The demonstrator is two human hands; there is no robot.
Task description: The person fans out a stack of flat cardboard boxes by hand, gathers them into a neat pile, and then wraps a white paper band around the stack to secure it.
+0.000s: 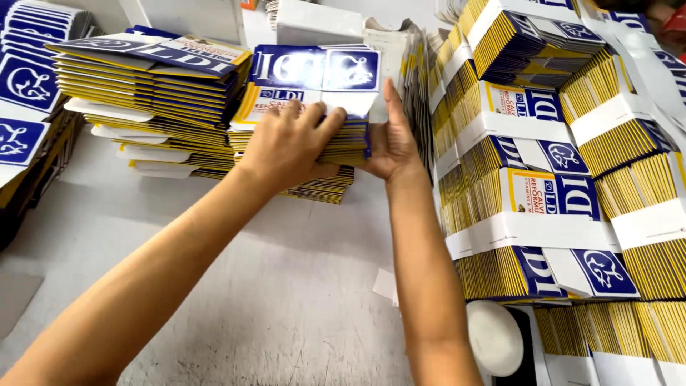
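A stack of flattened blue, yellow and white cartons [314,78] stands at the middle back of the white table [271,286]. My left hand [286,146] lies over the stack's front edge, fingers curled on its top. My right hand [391,139] presses flat against the stack's right side, fingers pointing up. Both hands squeeze the same stack between them. A few cartons [325,187] jut out below my left hand.
Another loose carton stack [153,93] sits to the left. Banded bundles of cartons [543,179] are packed tightly along the right. More blue printed cartons [25,86] lean at the far left. A round white object [494,337] lies at the lower right.
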